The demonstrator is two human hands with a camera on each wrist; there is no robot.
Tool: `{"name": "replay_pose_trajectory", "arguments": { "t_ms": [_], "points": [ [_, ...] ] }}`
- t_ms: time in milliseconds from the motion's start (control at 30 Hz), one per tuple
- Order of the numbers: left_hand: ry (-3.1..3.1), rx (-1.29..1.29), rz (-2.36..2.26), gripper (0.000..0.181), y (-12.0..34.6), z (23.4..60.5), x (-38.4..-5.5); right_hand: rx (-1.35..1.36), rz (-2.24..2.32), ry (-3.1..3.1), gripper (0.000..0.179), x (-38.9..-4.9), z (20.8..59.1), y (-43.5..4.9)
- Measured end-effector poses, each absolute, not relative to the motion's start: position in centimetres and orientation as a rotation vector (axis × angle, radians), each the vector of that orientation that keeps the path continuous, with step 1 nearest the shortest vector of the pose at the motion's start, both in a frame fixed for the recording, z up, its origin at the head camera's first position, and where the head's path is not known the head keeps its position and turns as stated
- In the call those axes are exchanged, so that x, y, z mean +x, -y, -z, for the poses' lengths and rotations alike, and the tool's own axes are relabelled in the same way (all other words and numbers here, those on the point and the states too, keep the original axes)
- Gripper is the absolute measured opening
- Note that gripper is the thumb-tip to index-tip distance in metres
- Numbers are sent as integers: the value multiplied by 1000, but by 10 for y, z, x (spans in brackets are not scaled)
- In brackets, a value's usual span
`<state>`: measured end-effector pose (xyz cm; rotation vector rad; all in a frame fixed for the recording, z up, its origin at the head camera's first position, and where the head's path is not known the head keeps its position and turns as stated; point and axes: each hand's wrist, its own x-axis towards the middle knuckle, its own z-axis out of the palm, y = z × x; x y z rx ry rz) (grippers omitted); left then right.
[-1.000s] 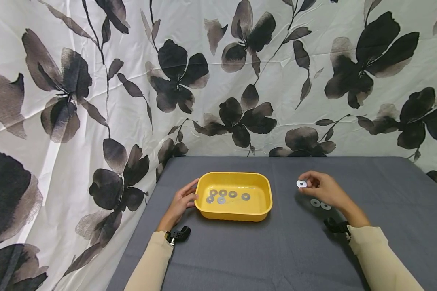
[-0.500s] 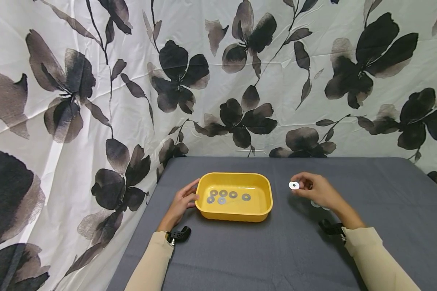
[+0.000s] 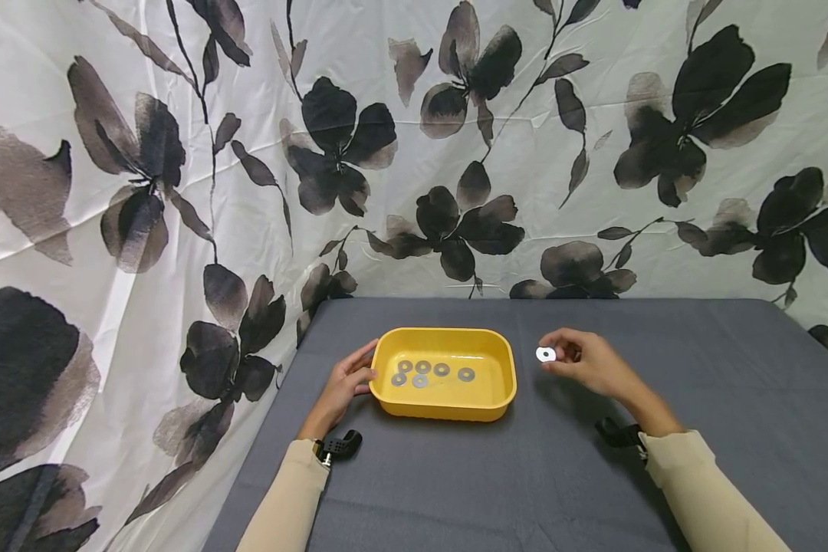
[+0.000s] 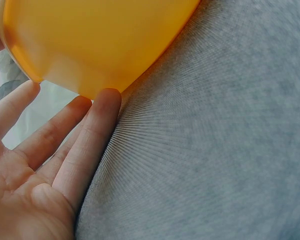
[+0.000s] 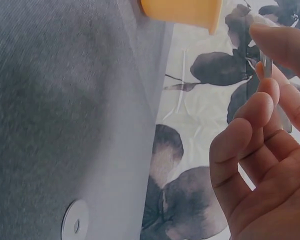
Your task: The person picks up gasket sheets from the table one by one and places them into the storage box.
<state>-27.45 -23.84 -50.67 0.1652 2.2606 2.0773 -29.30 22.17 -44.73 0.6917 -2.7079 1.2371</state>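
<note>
A grey cloth (image 3: 455,491) covers the table, and behind it and along the left hangs a white curtain (image 3: 393,276) printed with black and grey-brown flowers. On the cloth, left of the middle of the head view, sits a yellow rectangular tray (image 3: 443,412) with rounded corners; its raised right rim (image 3: 511,379) stands between the right hand (image 3: 589,366) and the flat washers inside. That hand is just beyond this side, apart from the tray, pinching a metal washer (image 3: 540,355) between thumb and fingers above the cloth. The left hand (image 3: 343,383) lies against the tray's left end, its fingers nearly straight and their tips touching the wall, as the left wrist view also shows. The right hand and forearm cover part of the cloth from the head camera; the right wrist view shows a loose washer (image 5: 69,226) lying there. Each wrist bears a black device (image 3: 343,445), and both sleeves (image 3: 286,491) are beige. Counted, there is one tray, with six washers (image 3: 436,369) flat on its floor, five toward the left and one farther right; one washer is pinched and one loose washer shows on the cloth.
</note>
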Motion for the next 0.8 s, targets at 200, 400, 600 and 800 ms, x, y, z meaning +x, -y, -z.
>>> {"name": "replay_pose_trajectory", "arguments": {
  "t_ms": [200, 400, 600, 800],
  "points": [
    [-2268, 167, -2072, 62, 239, 508, -274, 732, -1250, 2702, 28, -292, 445, -211],
    [-2261, 168, -2080, 61, 239, 507, -275, 739, -1265, 2737, 30, -292, 439, -195],
    [-2273, 161, -2065, 61, 238, 507, -276, 787, -1306, 2744, 30, -294, 434, -180],
    [-2273, 160, -2065, 62, 238, 506, -276, 837, -1342, 2739, 30, -294, 432, -165]
  ]
}}
